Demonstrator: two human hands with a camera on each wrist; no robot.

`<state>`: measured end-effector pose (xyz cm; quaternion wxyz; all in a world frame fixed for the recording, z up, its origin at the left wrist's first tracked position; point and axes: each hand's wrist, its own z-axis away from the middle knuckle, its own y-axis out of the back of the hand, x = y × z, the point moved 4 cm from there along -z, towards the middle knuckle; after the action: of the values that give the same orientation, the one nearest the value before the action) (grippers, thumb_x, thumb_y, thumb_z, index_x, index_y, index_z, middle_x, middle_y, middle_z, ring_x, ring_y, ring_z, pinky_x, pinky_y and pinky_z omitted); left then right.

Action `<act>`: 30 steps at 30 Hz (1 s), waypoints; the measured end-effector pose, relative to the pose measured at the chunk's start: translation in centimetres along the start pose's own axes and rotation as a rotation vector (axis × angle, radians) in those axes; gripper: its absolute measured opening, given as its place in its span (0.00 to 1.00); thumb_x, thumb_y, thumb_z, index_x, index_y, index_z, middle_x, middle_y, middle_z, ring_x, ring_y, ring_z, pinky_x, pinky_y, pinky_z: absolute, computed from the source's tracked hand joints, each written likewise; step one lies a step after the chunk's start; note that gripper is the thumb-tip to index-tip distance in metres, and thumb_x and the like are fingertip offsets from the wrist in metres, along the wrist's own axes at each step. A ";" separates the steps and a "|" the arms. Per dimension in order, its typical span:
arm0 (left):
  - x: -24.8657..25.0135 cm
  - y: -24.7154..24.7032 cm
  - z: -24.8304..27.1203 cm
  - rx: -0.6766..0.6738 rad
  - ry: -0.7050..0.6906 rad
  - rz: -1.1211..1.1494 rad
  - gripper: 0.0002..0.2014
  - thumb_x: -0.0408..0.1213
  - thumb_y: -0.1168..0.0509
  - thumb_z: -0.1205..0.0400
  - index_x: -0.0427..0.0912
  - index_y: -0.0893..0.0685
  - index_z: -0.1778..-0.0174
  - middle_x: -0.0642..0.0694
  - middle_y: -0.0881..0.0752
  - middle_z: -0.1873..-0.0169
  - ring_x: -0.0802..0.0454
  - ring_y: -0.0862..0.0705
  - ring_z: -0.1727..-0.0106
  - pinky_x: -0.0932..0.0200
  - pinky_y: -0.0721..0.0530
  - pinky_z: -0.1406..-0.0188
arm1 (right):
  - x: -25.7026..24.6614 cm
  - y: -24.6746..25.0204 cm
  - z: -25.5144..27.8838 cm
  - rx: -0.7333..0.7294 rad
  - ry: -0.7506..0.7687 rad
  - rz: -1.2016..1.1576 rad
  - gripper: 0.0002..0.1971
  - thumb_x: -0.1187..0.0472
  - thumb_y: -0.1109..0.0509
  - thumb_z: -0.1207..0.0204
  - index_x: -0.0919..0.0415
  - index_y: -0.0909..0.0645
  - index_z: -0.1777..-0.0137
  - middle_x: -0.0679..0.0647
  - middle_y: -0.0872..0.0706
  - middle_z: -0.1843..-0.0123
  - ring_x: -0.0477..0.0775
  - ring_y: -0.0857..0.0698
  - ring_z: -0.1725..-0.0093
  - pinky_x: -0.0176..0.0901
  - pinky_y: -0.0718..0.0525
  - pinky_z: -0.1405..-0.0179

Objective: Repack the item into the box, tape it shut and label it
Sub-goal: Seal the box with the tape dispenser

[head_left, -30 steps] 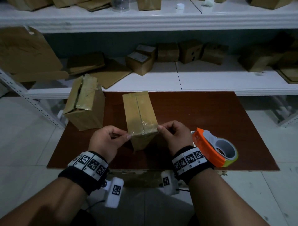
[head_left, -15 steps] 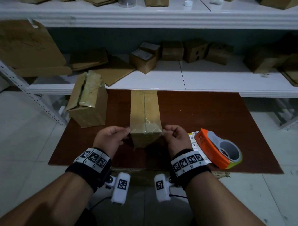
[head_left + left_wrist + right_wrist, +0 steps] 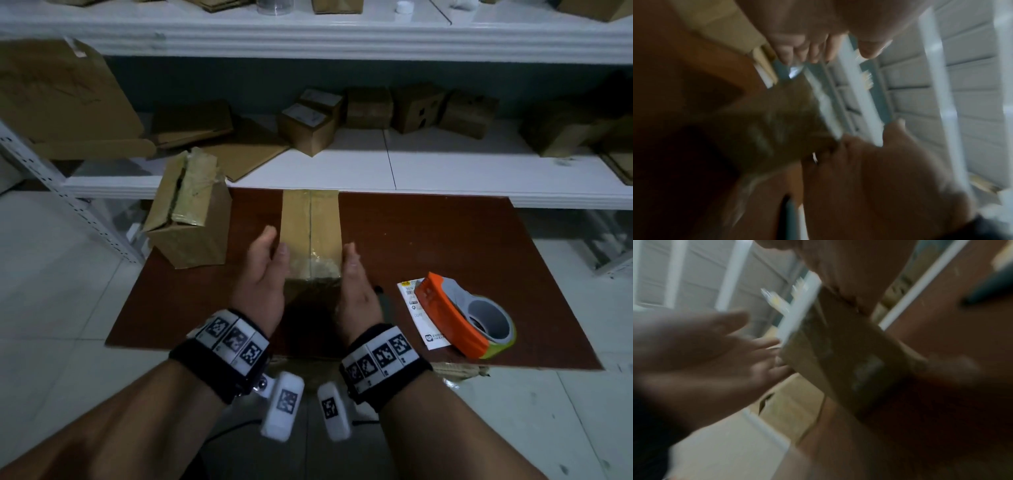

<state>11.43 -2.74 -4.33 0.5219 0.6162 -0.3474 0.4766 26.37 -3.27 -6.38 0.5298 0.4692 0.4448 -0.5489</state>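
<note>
A closed cardboard box (image 3: 310, 233) with clear tape over its top seam stands lengthwise on the brown table board (image 3: 428, 240). My left hand (image 3: 265, 270) is beside the box's left side, fingers straight, thumb at the top edge. My right hand (image 3: 354, 284) lies flat along the box's right side, its fingers mostly hidden behind the box. The blurred right wrist view shows the left hand (image 3: 705, 353) with spread fingers next to the box (image 3: 849, 353). An orange tape dispenser (image 3: 459, 315) lies to the right, partly on a white shipping label (image 3: 416, 308).
A second cardboard box (image 3: 188, 212) with loose taped flaps stands on the table's left corner. Behind the table runs a white shelf (image 3: 445, 171) holding several small boxes and flat cardboard. The table's right half is bare beyond the dispenser.
Both hands let go of the box's near top edge, where curled fingers pressed the tape, and now lie straight along its sides. The box turned from slightly tilted to square.
</note>
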 end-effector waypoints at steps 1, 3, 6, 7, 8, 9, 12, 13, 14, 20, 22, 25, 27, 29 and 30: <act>-0.5 -0.8 0.0 -0.044 0.055 0.014 0.29 0.55 0.45 0.12 0.52 0.38 0.14 0.56 0.33 0.18 0.63 0.33 0.22 0.73 0.37 0.32 | 0.1 -0.5 0.1 -0.051 -0.027 0.028 0.28 0.39 0.50 0.13 0.37 0.47 0.14 0.41 0.36 0.16 0.35 0.38 0.26 0.27 0.42 0.29; -1.2 -1.6 -0.1 -0.046 0.068 0.047 0.34 0.58 0.43 0.14 0.51 0.42 0.13 0.53 0.36 0.16 0.58 0.36 0.18 0.63 0.38 0.25 | 0.6 -1.2 0.2 -0.110 -0.040 0.055 0.30 0.41 0.48 0.13 0.36 0.52 0.13 0.44 0.38 0.14 0.38 0.37 0.25 0.30 0.42 0.30; -1.8 -1.7 -0.4 -0.017 0.116 0.060 0.33 0.56 0.43 0.13 0.51 0.44 0.12 0.52 0.37 0.15 0.55 0.36 0.17 0.62 0.39 0.25 | 0.9 -1.5 0.0 -0.080 -0.031 0.046 0.30 0.43 0.47 0.13 0.36 0.53 0.13 0.46 0.38 0.14 0.46 0.34 0.20 0.35 0.37 0.26; -2.0 -1.6 -0.3 -0.019 0.158 0.076 0.33 0.57 0.44 0.13 0.52 0.44 0.12 0.52 0.35 0.16 0.53 0.35 0.17 0.62 0.39 0.26 | 1.0 -1.4 -0.1 -0.063 -0.021 0.058 0.30 0.43 0.47 0.13 0.36 0.52 0.13 0.46 0.37 0.14 0.47 0.33 0.19 0.37 0.35 0.25; -2.1 -1.6 -0.2 -0.022 0.203 0.087 0.34 0.59 0.44 0.14 0.52 0.41 0.13 0.52 0.32 0.18 0.51 0.33 0.18 0.61 0.38 0.27 | 1.1 -1.4 -0.3 -0.047 -0.004 0.094 0.29 0.43 0.47 0.12 0.36 0.52 0.13 0.46 0.37 0.14 0.47 0.32 0.20 0.38 0.33 0.25; -2.4 -1.7 -0.1 -0.023 0.243 0.088 0.34 0.62 0.43 0.16 0.53 0.37 0.14 0.52 0.28 0.20 0.48 0.30 0.20 0.59 0.36 0.27 | 1.3 -1.3 -0.4 -0.042 0.017 0.140 0.29 0.44 0.48 0.12 0.36 0.52 0.13 0.46 0.36 0.14 0.48 0.30 0.20 0.38 0.31 0.26; -3.0 -1.8 -0.1 -0.020 0.292 0.077 0.32 0.62 0.43 0.16 0.49 0.29 0.18 0.51 0.21 0.27 0.45 0.25 0.24 0.58 0.33 0.31 | 1.8 -1.0 -0.9 -0.053 0.052 0.270 0.30 0.44 0.46 0.12 0.35 0.55 0.13 0.47 0.29 0.17 0.48 0.23 0.26 0.36 0.27 0.36; -3.1 -1.8 -0.2 -0.018 0.311 0.060 0.33 0.62 0.44 0.15 0.47 0.31 0.17 0.49 0.23 0.24 0.44 0.26 0.23 0.58 0.34 0.32 | 1.9 -0.8 -1.2 -0.055 0.052 0.291 0.31 0.44 0.45 0.12 0.34 0.54 0.14 0.46 0.27 0.18 0.47 0.22 0.28 0.36 0.27 0.37; -3.2 -1.8 -0.3 -0.024 0.330 0.041 0.34 0.62 0.44 0.15 0.46 0.33 0.16 0.47 0.26 0.21 0.43 0.28 0.22 0.56 0.35 0.31 | 2.1 -0.5 -1.4 -0.056 0.054 0.304 0.31 0.45 0.43 0.13 0.33 0.54 0.14 0.45 0.26 0.19 0.45 0.22 0.29 0.35 0.28 0.36; -3.2 -1.6 0.1 -0.068 0.294 -0.030 0.34 0.62 0.49 0.14 0.46 0.35 0.15 0.46 0.30 0.18 0.46 0.31 0.19 0.61 0.40 0.30 | 2.4 0.7 -1.9 -0.067 0.068 0.297 0.32 0.50 0.35 0.15 0.27 0.47 0.18 0.37 0.24 0.25 0.35 0.27 0.30 0.34 0.31 0.29; -3.1 -1.5 0.3 -0.076 0.293 -0.045 0.33 0.60 0.49 0.13 0.47 0.37 0.15 0.47 0.32 0.17 0.46 0.33 0.18 0.62 0.42 0.31 | 2.5 0.9 -1.9 -0.070 0.058 0.270 0.31 0.53 0.34 0.15 0.26 0.43 0.19 0.36 0.26 0.25 0.34 0.29 0.29 0.31 0.32 0.29; -2.4 -1.3 0.5 -0.105 0.292 -0.051 0.30 0.57 0.49 0.11 0.47 0.38 0.14 0.47 0.32 0.18 0.47 0.34 0.18 0.64 0.43 0.34 | 2.8 1.4 -1.9 -0.058 0.069 0.290 0.30 0.54 0.33 0.15 0.28 0.39 0.20 0.34 0.27 0.27 0.32 0.30 0.30 0.16 0.35 0.37; -2.3 -1.1 0.4 -0.127 0.290 -0.042 0.29 0.57 0.49 0.11 0.48 0.36 0.16 0.48 0.30 0.18 0.48 0.33 0.19 0.63 0.42 0.33 | 2.5 1.6 -1.8 -0.058 0.093 0.341 0.29 0.55 0.34 0.15 0.31 0.38 0.19 0.32 0.29 0.30 0.30 0.31 0.32 0.08 0.38 0.45; -2.3 -1.0 0.3 -0.135 0.280 -0.040 0.30 0.58 0.48 0.12 0.49 0.34 0.16 0.48 0.29 0.19 0.48 0.31 0.20 0.62 0.40 0.32 | 2.2 1.7 -1.5 -0.066 0.117 0.389 0.28 0.56 0.36 0.14 0.33 0.39 0.18 0.34 0.30 0.31 0.31 0.32 0.32 0.05 0.40 0.47; -2.4 -0.9 0.1 -0.140 0.286 -0.045 0.31 0.59 0.48 0.12 0.48 0.35 0.15 0.48 0.30 0.18 0.47 0.32 0.19 0.60 0.39 0.31 | 2.0 1.8 -1.4 -0.066 0.127 0.421 0.27 0.55 0.37 0.13 0.33 0.39 0.18 0.35 0.28 0.29 0.32 0.32 0.32 0.05 0.41 0.47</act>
<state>11.59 -2.85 -6.92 0.6180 0.5119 -0.2883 0.5223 28.19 -2.33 -8.60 0.6189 0.5675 0.3873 -0.3806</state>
